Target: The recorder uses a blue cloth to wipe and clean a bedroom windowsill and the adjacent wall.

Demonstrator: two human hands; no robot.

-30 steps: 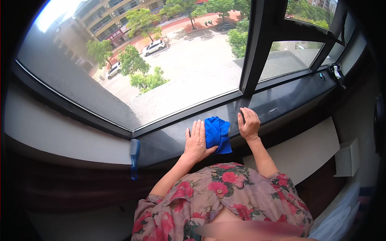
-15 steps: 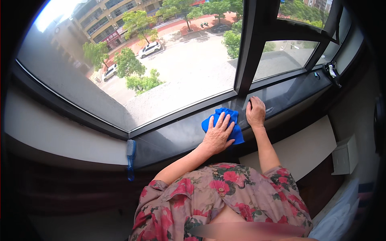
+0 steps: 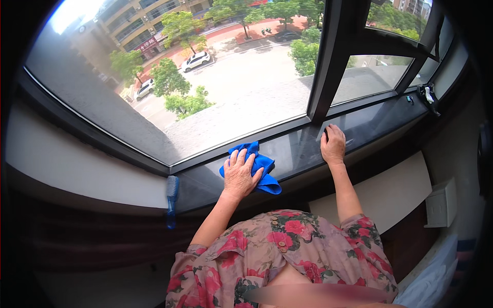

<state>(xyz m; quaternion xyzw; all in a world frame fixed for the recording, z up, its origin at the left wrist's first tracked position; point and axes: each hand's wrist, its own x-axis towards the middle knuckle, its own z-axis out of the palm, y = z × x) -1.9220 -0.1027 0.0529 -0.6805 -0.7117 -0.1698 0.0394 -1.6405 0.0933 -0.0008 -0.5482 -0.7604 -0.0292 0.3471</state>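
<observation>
My left hand (image 3: 240, 177) lies flat with its fingers spread on a blue cloth (image 3: 266, 180), pressing it against the dark, glossy window sill (image 3: 303, 151). The cloth is bunched under the palm, and one corner hangs toward the sill's near edge. Further right, my right hand (image 3: 335, 143) rests on the sill with its fingers curled together. A small dark patch shows at its thumb side; whether that is an object or shadow, I cannot make out.
A blue-handled brush (image 3: 172, 200) lies at the sill's left end. Small items (image 3: 410, 99) and a dark-and-white bundle (image 3: 428, 95) sit at its far right end. Behind the sill stands the dark window frame (image 3: 328, 66). A white box-like unit (image 3: 440, 204) is at lower right.
My left hand has slid the blue cloth leftward along the sill. My right hand stays on the sill, and the whole view has shifted slightly.
</observation>
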